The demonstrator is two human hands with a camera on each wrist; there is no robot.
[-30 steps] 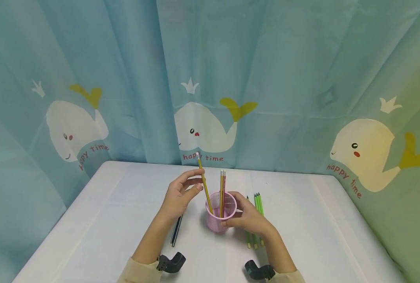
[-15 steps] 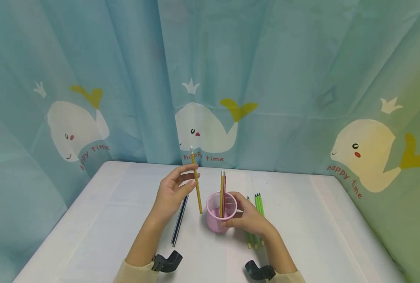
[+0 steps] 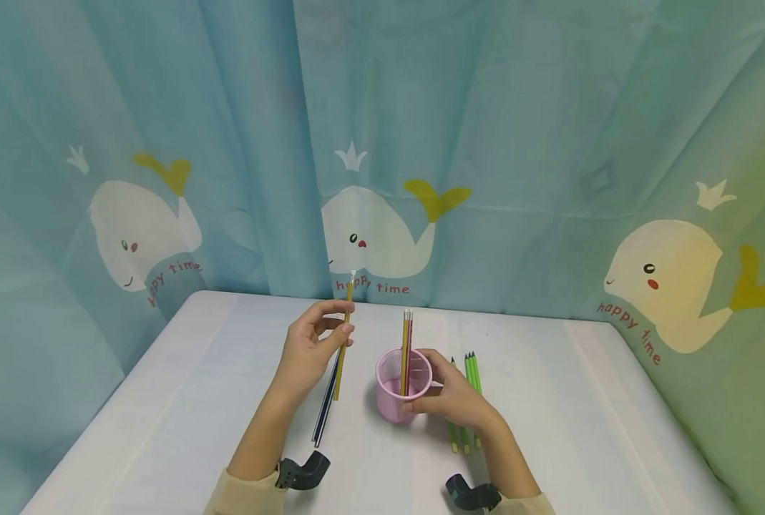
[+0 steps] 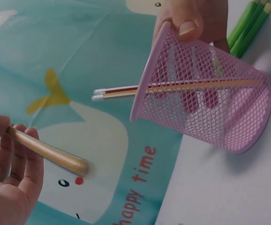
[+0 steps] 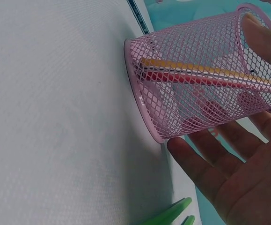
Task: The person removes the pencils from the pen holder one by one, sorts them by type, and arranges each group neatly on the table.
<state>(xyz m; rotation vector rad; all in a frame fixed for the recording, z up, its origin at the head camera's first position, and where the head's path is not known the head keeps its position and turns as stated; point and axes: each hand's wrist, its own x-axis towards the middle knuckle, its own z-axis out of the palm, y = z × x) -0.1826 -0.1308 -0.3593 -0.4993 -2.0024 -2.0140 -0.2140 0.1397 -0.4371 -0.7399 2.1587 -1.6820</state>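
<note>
My left hand (image 3: 308, 350) pinches a yellow pencil (image 3: 339, 379) between thumb and fingers, white eraser end up. It is left of a pink mesh pencil cup (image 3: 391, 409), its lower end beside two dark pencils (image 3: 324, 415) on the table. My right hand (image 3: 456, 397) grips the cup from the right, thumb near the rim at the front and fingers around the far side. Inside the cup stand a yellow pencil (image 5: 172, 64) and a red pencil (image 5: 172, 77), leaning together with white erasers above the rim. In the left wrist view the held pencil (image 4: 55, 154) is apart from the cup.
Several green pencils (image 3: 472, 372) lie on the white table (image 3: 569, 415) right of the cup, partly behind the right hand and forearm. A blue-green curtain (image 3: 524, 143) printed with whales hangs behind the table's far edge. Each wrist wears a black camera mount (image 3: 303, 472).
My left hand has lifted the yellow pencil out of the cup and moved it left; the pencil's lower end now slants toward the dark pencils. The right hand and cup have stayed in place.
</note>
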